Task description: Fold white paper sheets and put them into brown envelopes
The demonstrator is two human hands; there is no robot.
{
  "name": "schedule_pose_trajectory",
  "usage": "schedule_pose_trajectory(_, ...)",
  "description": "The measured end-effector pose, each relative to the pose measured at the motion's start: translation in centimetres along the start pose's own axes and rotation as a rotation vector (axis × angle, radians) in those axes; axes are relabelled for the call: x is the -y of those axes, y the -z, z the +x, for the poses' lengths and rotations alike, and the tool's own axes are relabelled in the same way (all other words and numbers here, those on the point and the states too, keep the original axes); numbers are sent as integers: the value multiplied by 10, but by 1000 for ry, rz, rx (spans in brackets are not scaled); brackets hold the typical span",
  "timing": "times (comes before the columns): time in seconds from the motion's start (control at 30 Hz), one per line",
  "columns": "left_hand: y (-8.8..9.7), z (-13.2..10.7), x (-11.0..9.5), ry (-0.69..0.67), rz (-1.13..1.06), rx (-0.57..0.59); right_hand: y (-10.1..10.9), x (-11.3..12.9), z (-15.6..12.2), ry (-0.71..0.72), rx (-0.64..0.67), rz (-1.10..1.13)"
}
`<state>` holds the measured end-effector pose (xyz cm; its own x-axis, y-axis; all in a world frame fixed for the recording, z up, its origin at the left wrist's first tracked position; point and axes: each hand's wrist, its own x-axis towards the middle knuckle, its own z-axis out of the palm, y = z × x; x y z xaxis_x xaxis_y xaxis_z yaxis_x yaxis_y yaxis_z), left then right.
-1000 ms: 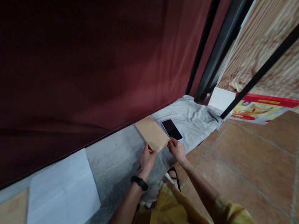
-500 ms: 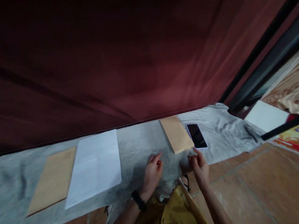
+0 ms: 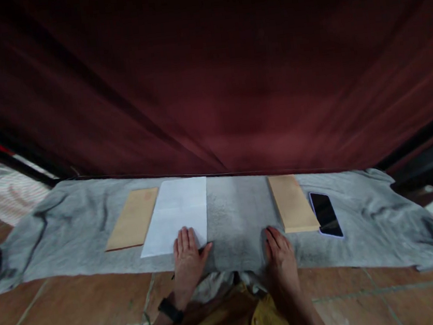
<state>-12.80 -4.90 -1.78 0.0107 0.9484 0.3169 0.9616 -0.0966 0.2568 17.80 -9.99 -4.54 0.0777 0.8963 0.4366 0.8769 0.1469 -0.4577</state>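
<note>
Fingers (image 3: pixel 186 238) of left hand (image 3: pixel 188 258) laid flat, close together, on near edge of white sheet (image 3: pixel 178 208); nothing gripped. Right hand (image 3: pixel 280 254) flat, fingers unclenched, on grey cloth (image 3: pixel 238 217), just short of brown envelope (image 3: pixel 292 203). Sheet judged light, floppy, easily creased; best pinched at near corner.

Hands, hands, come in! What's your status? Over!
Left hand flat, fingertips on white paper. Right hand flat on grey cloth, near right brown envelope. Phone beyond envelope; nothing blocks.
</note>
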Motion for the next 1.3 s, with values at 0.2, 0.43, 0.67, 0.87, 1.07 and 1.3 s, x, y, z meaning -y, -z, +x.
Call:
schedule_pose_trajectory(0.2, 6, 0, -8, -5, 109, 137, -4, -3, -5, 39, -5, -96)
schedule_pose_trajectory(0.43, 19, 1, -14, -180, 295, 344, -7, -4, -5, 48, -6, -127)
schedule_pose_trajectory(0.67, 35, -8, -39, -342, 201, 333, -8, -6, -2, 47, -58, -19)
schedule_pose_trajectory(0.87, 33, -34, -114, -564, 36, 446, -4, -11, 14, -105, -57, 210)
schedule_pose_trajectory(1.07, 26, -51, -129, -598, -82, 578, -8, -2, 28, -233, -2, 284)
schedule_pose_trajectory(1.3, 19, -10, -96, -299, -536, 293, -21, 10, 51, -329, 15, 156)
